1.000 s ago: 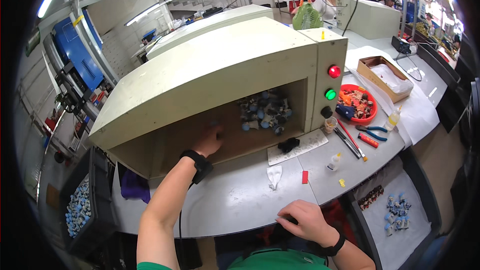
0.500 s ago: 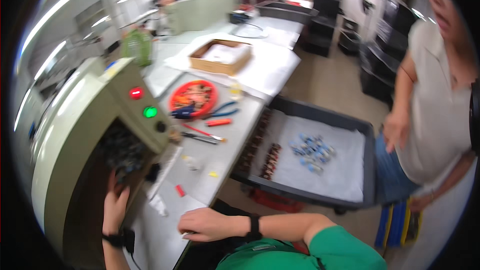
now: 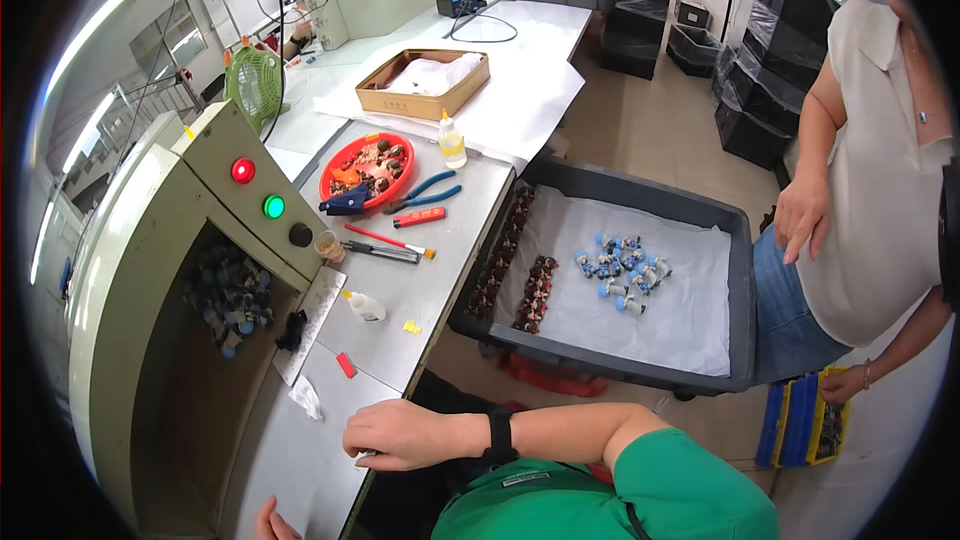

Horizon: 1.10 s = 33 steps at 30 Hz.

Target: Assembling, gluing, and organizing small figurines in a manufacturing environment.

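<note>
Nearest, the left hand (image 3: 268,522) barely shows at the table's (image 3: 440,290) edge; its fingers cannot be told. The right hand (image 3: 395,435) rests there, fingers loosely curled, empty. Beyond, many small parts (image 3: 228,292) wait inside the cabinet (image 3: 150,240); a few blue pieces (image 3: 620,270) lie in the grey tray (image 3: 740,280). Most work looks left.

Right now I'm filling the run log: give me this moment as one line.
right hand: resting on metal table, empty | left hand: at table's near edge, mostly out of frame | nearby: white rag, red piece | bystander beside dark tray
</note>
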Each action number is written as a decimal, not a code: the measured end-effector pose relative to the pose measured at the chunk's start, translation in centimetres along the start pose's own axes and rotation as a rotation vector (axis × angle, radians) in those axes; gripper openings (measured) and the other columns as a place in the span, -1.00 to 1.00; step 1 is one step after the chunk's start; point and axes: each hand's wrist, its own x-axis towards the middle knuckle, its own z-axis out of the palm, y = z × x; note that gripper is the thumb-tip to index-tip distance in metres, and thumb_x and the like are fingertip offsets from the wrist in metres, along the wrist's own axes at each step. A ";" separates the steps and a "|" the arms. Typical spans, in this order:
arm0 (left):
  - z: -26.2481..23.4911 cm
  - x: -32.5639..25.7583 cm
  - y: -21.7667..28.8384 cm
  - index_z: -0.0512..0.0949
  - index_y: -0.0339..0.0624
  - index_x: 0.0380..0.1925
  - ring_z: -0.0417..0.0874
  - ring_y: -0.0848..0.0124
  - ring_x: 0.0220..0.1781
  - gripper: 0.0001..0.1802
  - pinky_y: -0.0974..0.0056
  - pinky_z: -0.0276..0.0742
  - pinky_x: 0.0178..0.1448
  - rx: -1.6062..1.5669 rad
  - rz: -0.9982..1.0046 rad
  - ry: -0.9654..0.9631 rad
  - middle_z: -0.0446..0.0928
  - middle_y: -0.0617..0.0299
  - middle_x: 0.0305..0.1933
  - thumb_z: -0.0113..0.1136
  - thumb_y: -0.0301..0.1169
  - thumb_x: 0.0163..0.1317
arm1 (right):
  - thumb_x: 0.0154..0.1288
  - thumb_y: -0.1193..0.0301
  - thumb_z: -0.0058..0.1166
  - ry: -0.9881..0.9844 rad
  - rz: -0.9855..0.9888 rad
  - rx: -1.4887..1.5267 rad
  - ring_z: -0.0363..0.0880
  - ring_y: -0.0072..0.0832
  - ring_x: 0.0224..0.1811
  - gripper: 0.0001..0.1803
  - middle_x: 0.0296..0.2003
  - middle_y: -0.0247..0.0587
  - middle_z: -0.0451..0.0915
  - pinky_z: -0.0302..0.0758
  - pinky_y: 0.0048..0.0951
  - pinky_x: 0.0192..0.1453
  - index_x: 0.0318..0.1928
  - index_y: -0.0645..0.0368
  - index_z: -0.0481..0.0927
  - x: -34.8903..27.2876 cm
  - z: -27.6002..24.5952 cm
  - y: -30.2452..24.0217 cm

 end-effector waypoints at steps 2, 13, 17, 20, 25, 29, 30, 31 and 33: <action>0.7 -2.5 -2.6 0.49 -0.39 0.01 0.57 0.25 -0.06 -0.64 0.27 0.45 0.03 0.058 -0.033 0.051 0.56 -0.07 -0.14 -0.07 -0.30 0.42 | 0.14 0.39 0.14 0.005 -0.011 0.014 0.49 -0.23 -0.31 -0.83 -0.43 -0.25 0.46 0.43 -0.24 -0.25 -0.34 0.12 0.42 0.3 0.1 -0.3; 3.9 -5.2 -9.8 0.49 -0.41 0.00 0.58 0.08 -0.04 -0.59 0.17 0.55 -0.01 -0.210 -0.240 0.472 0.54 -0.13 -0.03 -0.06 -0.26 0.38 | 0.27 0.35 0.05 -0.210 0.039 0.065 0.48 -0.25 -0.30 -0.87 -0.45 -0.27 0.46 0.41 -0.24 -0.27 -0.32 0.11 0.42 1.3 -0.9 0.1; 4.0 -4.9 -8.7 0.53 -0.39 -0.05 0.59 0.17 -0.08 -0.61 0.24 0.59 -0.09 -0.009 -0.224 0.469 0.56 -0.08 -0.07 -0.08 -0.26 0.39 | 0.29 0.35 0.03 -0.145 -0.030 0.114 0.46 -0.31 -0.35 -0.87 -0.48 -0.29 0.46 0.34 -0.33 -0.23 -0.34 0.09 0.41 2.4 -0.5 0.5; 4.4 -4.6 -9.5 0.56 -0.37 -0.10 0.59 0.14 -0.11 -0.60 0.22 0.58 -0.09 0.045 -0.258 0.505 0.56 -0.09 -0.09 -0.10 -0.24 0.40 | 0.25 0.37 0.05 -0.144 -0.056 0.237 0.47 -0.25 -0.38 -0.88 -0.48 -0.28 0.49 0.35 -0.28 -0.21 -0.34 0.10 0.42 3.4 0.7 0.5; 4.6 -4.3 -8.9 0.57 -0.36 -0.12 0.58 0.03 -0.12 -0.56 0.12 0.51 0.00 0.122 -0.140 0.588 0.58 -0.10 -0.16 -0.10 -0.17 0.39 | 0.23 0.36 0.06 -0.202 -0.013 0.349 0.49 -0.24 -0.38 -0.88 -0.50 -0.28 0.50 0.34 -0.27 -0.20 -0.34 0.09 0.43 3.6 2.5 0.7; 4.8 -5.0 -9.7 0.59 -0.35 -0.15 0.58 -0.01 -0.11 -0.56 0.08 0.47 0.05 0.034 -0.158 0.614 0.59 -0.10 -0.19 -0.10 -0.18 0.38 | 0.20 0.36 0.07 -0.161 -0.030 0.242 0.51 -0.19 -0.40 -0.88 -0.51 -0.25 0.53 0.39 -0.21 -0.29 -0.34 0.11 0.44 3.4 2.9 0.2; 4.8 -4.9 -9.6 0.59 -0.34 -0.15 0.58 -0.01 -0.11 -0.57 0.08 0.47 0.05 0.057 -0.145 0.612 0.59 -0.11 -0.19 -0.10 -0.18 0.38 | 0.19 0.37 0.07 -0.159 -0.017 0.223 0.52 -0.16 -0.42 -0.88 -0.51 -0.23 0.53 0.40 -0.18 -0.33 -0.35 0.12 0.45 3.3 2.9 0.2; 4.8 -4.8 -9.5 0.60 -0.34 -0.16 0.58 -0.01 -0.12 -0.57 0.08 0.46 0.05 0.081 -0.131 0.609 0.59 -0.11 -0.18 -0.10 -0.19 0.38 | 0.19 0.37 0.07 -0.151 -0.017 0.218 0.52 -0.16 -0.42 -0.88 -0.51 -0.23 0.53 0.40 -0.18 -0.33 -0.35 0.12 0.45 3.3 3.0 0.2; 4.6 -4.7 -9.1 0.60 -0.33 -0.16 0.58 -0.01 -0.12 -0.58 0.07 0.46 0.04 0.134 -0.101 0.595 0.59 -0.11 -0.18 -0.10 -0.20 0.37 | 0.25 0.32 0.03 -0.186 0.019 0.165 0.51 -0.18 -0.39 -0.85 -0.51 -0.22 0.50 0.41 -0.21 -0.28 -0.34 0.11 0.42 3.3 3.1 0.1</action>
